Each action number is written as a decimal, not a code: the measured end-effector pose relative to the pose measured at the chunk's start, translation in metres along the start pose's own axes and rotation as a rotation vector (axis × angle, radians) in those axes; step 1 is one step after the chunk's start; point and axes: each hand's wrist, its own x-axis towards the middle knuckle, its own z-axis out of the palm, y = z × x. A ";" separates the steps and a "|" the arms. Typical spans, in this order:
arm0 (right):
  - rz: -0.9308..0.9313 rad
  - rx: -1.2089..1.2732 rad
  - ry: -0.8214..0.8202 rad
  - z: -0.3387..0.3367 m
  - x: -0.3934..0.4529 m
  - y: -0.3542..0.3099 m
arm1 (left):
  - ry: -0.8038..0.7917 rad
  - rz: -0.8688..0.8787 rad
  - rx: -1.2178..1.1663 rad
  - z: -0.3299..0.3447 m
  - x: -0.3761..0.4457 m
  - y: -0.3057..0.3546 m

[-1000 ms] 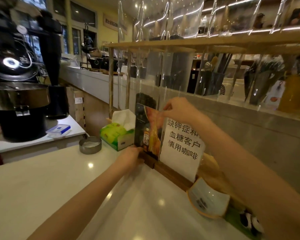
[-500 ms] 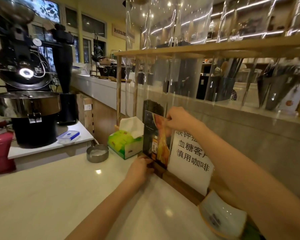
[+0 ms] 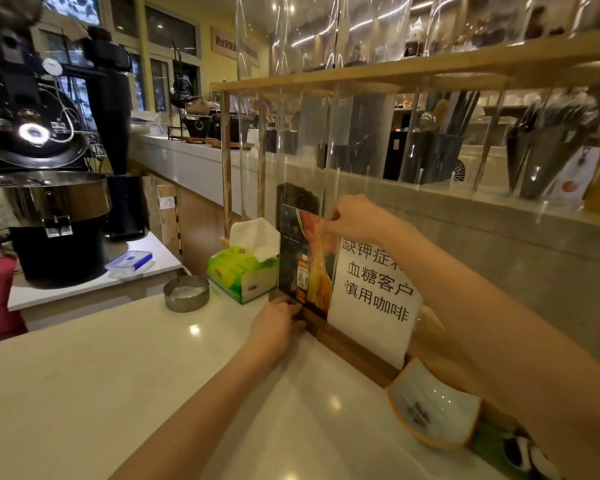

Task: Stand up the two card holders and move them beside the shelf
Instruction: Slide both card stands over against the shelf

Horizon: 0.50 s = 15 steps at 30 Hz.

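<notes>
- white table (image 3: 84, 375), wooden shelf (image 3: 413, 69) along its far edge
- white text card holder (image 3: 374, 296) upright by the shelf
- dark drink card holder (image 3: 303, 265) upright, touching its left side, tissue box (image 3: 241, 271) just left
- right hand (image 3: 355, 220) fingers pinch dark holder's top edge
- left hand (image 3: 276, 323) fingers pressed on its wooden base

The right hand (image 3: 355, 220) covers the top right corner of the dark card holder (image 3: 303, 265) and the end of the white card holder (image 3: 374, 292)'s first printed line; the left hand (image 3: 278, 323) hides the dark holder's base corner; a striped object (image 3: 530, 455) is cut off at the bottom edge
</notes>
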 end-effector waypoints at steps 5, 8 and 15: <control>0.002 -0.030 -0.002 -0.023 -0.034 0.015 | -0.074 0.069 0.111 0.001 -0.010 0.014; 0.001 -0.009 0.019 -0.025 -0.052 0.021 | -0.040 0.114 0.079 0.003 -0.018 0.030; -0.016 0.045 0.189 -0.012 -0.057 0.025 | -0.094 0.115 0.151 0.006 -0.022 0.046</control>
